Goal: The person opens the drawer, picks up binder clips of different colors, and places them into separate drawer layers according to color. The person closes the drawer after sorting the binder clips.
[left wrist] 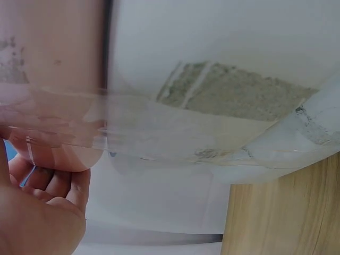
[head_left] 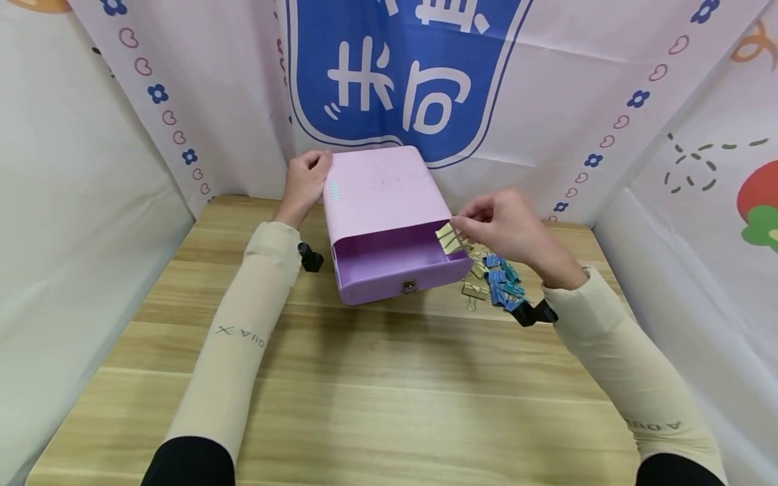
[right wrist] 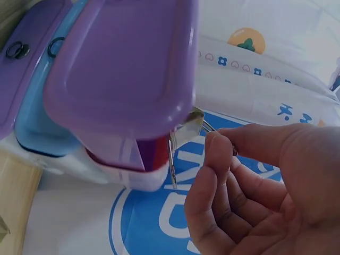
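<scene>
A pink box (head_left: 379, 192) with a purple pull-out drawer (head_left: 398, 266) stands on the wooden table (head_left: 365, 391); the drawer is pulled out toward me. My left hand (head_left: 306, 179) grips the box's back left corner, and its fingers (left wrist: 50, 183) curl under the box's edge. My right hand (head_left: 507, 223) pinches a gold binder clip (head_left: 450, 237) over the drawer's right corner. In the right wrist view the clip (right wrist: 186, 133) hangs from my fingertips (right wrist: 218, 146) beside the purple drawer (right wrist: 127, 69).
A pile of gold and blue binder clips (head_left: 495, 280) lies on the table right of the drawer. White printed cloth walls (head_left: 182, 101) close in the table at the back and sides. Bare tabletop lies in front of the box.
</scene>
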Demonstrator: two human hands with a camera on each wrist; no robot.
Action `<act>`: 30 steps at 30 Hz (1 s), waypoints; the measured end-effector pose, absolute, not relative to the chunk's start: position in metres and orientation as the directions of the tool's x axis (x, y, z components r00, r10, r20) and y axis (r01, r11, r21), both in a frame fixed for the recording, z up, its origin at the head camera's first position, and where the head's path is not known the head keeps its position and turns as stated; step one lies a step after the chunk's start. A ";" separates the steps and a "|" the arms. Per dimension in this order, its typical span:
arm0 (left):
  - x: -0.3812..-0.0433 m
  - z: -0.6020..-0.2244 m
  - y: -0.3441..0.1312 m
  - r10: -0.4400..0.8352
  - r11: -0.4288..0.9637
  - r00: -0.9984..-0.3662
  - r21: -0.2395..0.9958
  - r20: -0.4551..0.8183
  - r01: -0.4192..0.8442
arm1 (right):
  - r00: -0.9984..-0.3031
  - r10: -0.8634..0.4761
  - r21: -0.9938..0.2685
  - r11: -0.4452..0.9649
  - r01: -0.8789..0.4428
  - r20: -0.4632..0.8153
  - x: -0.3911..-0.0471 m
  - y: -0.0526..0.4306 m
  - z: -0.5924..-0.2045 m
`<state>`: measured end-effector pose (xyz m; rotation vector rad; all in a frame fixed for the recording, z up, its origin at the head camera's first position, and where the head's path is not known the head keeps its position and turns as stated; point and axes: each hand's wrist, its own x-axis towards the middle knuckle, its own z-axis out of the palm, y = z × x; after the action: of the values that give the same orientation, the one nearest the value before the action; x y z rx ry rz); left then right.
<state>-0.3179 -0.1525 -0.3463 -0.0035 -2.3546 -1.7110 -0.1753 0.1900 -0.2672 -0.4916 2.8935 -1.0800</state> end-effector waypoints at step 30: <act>-0.322 -0.348 -0.153 -0.133 0.310 -0.970 0.938 0.201 0.152 | -0.895 -0.445 -0.504 0.780 -0.370 -0.032 -0.187 0.136 -0.289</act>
<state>-0.3217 -0.1527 -0.3479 -0.0173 -2.3363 -1.7147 -0.1866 0.1364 -0.2891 -0.6492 2.8220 -0.7527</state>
